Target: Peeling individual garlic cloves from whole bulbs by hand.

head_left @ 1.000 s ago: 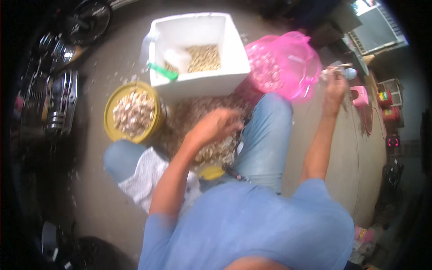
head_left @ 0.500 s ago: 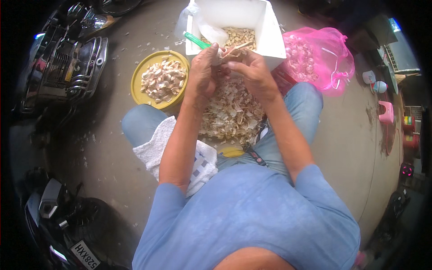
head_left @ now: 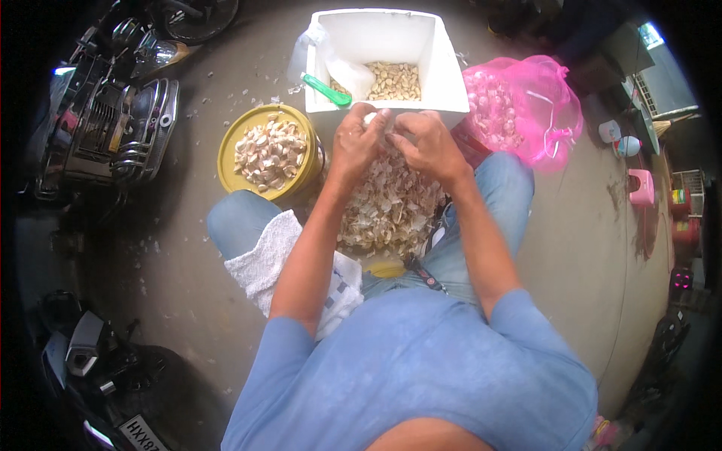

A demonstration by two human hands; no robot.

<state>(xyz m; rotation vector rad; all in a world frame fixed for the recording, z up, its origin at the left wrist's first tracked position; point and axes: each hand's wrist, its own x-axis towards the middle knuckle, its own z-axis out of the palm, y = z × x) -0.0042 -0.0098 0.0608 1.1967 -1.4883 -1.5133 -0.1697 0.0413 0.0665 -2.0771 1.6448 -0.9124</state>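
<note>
Both my hands meet over a heap of papery garlic skins, just in front of a white foam box. Between the thumb and forefinger of my left hand is a pale garlic clove. My right hand is close beside it with curled fingers pinched together; whatever they hold is hidden. Peeled garlic cloves lie inside the box, with a clear plastic bag at its left. A green handle rests at the box's near left edge.
At the left, a yellow round container bears unpeeled garlic cloves. A pink mesh bag of garlic bulbs stands at the right. A white towel covers my left thigh. Motorbikes line the left side; a pink stool is far right.
My hands have come down and nearer, away from the box's opening. The brown skins between my fingers are no longer seen there, and a pale clove shows in my left hand.
</note>
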